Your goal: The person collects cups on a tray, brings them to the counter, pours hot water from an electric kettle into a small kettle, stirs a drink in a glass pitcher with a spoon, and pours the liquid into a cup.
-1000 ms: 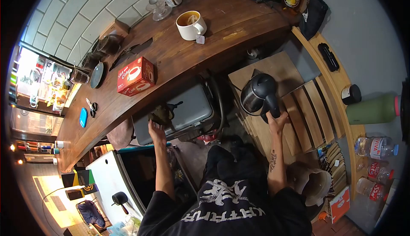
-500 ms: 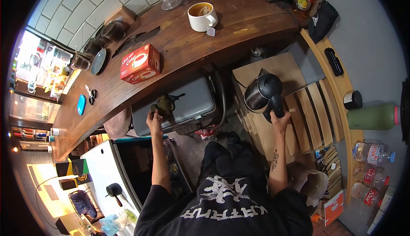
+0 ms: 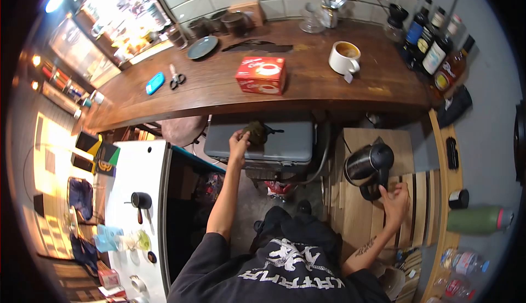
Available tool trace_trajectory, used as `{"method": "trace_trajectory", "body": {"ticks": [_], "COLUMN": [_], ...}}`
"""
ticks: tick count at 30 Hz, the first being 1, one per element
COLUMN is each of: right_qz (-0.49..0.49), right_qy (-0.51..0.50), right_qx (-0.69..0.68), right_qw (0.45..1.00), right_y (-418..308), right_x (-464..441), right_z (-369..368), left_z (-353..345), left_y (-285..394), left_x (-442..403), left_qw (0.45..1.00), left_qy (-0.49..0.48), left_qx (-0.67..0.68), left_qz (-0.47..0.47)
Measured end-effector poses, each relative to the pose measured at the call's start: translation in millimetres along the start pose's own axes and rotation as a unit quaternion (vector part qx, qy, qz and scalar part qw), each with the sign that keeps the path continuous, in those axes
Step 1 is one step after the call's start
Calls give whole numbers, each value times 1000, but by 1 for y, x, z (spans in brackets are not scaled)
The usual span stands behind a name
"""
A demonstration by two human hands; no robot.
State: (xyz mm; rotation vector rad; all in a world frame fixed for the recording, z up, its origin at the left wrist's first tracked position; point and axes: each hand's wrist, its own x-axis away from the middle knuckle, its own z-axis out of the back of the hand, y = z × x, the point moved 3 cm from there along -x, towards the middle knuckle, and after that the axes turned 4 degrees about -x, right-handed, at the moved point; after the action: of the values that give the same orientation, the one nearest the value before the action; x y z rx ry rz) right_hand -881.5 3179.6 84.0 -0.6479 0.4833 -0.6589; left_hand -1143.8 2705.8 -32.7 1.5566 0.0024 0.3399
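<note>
My left hand (image 3: 239, 143) pinches a dark olive-green item (image 3: 255, 133), soft-looking with a black strap or tail, over the grey lidded box (image 3: 293, 144); its exact kind is unclear. A black and steel electric kettle (image 3: 360, 166) stands upright on the wooden surface to the right. Beside its black handle is my right hand (image 3: 396, 201), fingers loosely apart and not wrapped around it; a fingertip may still touch. On the counter sit a red tea box (image 3: 261, 75) and a white mug (image 3: 343, 59) with a tea bag tag hanging outside.
The dark wooden counter (image 3: 203, 92) runs across the front, bearing scissors (image 3: 176, 78), a blue case (image 3: 155, 83), a plate (image 3: 202, 47) and several bottles (image 3: 434, 54). A white-topped unit (image 3: 137, 163) with a small black pot (image 3: 141, 200) stands left. A green bottle (image 3: 475, 220) is on the right ledge.
My right hand has loosened from the kettle handle and shifted to its right. My left hand keeps hold of the olive-green item. The view has turned, showing more of the counter.
</note>
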Motion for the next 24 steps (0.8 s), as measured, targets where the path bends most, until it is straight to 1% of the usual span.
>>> {"method": "trace_trajectory", "body": {"ticks": [2,3,5,6,7,8,9,10,11,12,13,14,15,17,19,20,21,24], "right_qz": [-74,-60,19,43,56,74,89,100,148,194,200,217,235,255,258,276,283,330], "right_qy": [-65,-69,-136,-172,-211,-256,-300,-306,-341,-374,-377,-413,-448,-457,-479,-484,-490,-548], "right_qx": [55,52,-103,-137,-124,-112,-97,-95,-84,-73,-72,-98,-123,-131,-120,-126,-127,-106], "right_qw": [994,994,985,975,968,957,945,942,924,904,902,879,854,842,830,821,814,762], "right_y": [-47,-55,-70,-82,-96,-105,-114,-126,-142,-155,-163,-170,-178,-191,-204,-211,-220,-247], "right_x": [1,0,0,2,5,7,12,19,28,36,43,53,65,90,121,138,156,217], "right_z": [16,9,-13,-24,-33,-45,-56,-59,-65,-69,-74,-81,-89,-102,-115,-122,-129,-143], "left_z": [1,1,-5,-4,-6,-10,-14,-16,-16,-12,-6,0,10,34,66,86,107,171], "left_y": [1,7,21,24,26,27,22,13,6,10,9,5,3,-1,-6,-8,-10,-16], "left_x": [2,5,11,11,9,9,12,15,16,27,40,53,70,106,143,164,184,248], "left_qw": [999,999,985,984,998,992,983,982,981,982,983,981,977,986,987,986,989,995], "left_qy": [-15,-3,-5,8,-48,-101,-103,-102,-103,-95,-90,-63,-68,-126,-154,-162,-143,-82], "left_qx": [36,42,169,178,51,-76,-123,-110,-98,-103,-110,-99,-109,-64,-17,21,25,54], "left_qz": [7,2,20,16,0,-14,-95,-111,-131,-125,-116,-153,-172,-91,-52,-31,-18,-8]}}
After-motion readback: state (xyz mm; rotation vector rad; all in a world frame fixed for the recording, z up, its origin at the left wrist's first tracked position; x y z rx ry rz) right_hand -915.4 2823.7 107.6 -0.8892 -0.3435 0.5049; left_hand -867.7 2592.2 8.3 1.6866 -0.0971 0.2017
